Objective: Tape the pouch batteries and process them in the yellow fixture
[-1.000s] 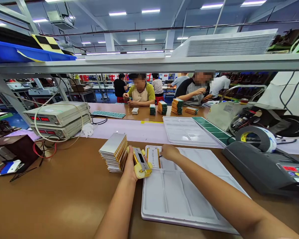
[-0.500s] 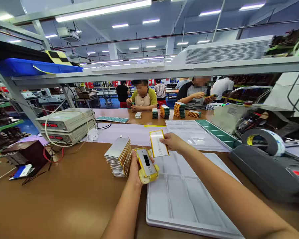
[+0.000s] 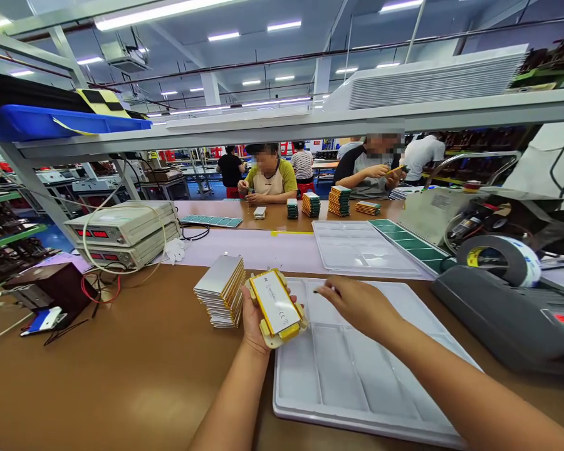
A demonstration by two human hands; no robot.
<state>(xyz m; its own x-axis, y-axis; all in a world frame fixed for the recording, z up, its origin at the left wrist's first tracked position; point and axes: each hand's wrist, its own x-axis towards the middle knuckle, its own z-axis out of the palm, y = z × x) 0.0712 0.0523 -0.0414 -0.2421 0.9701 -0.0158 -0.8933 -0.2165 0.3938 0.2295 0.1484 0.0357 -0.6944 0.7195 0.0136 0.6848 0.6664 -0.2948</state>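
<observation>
Both hands hover over the white moulded plastic tray (image 3: 357,388): left hand (image 3: 254,319) grips a yellow-edged flat pouch cell in its cream holder (image 3: 277,307); right hand (image 3: 357,304) hangs loosely open, empty.

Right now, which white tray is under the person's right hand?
The near white tray, on the brown bench below the right hand. The far tray lies beyond on the pale strip, nearer the co-workers.

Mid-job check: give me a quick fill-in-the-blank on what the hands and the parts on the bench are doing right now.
1. The left hand holds a yellow jig with a flat ____ cell seated in it.
2. The right hand hovers over the white ____, holding nothing.
3. The stack of cells stands to the ____ of the jig.

Missing words: white; tray; left
</observation>
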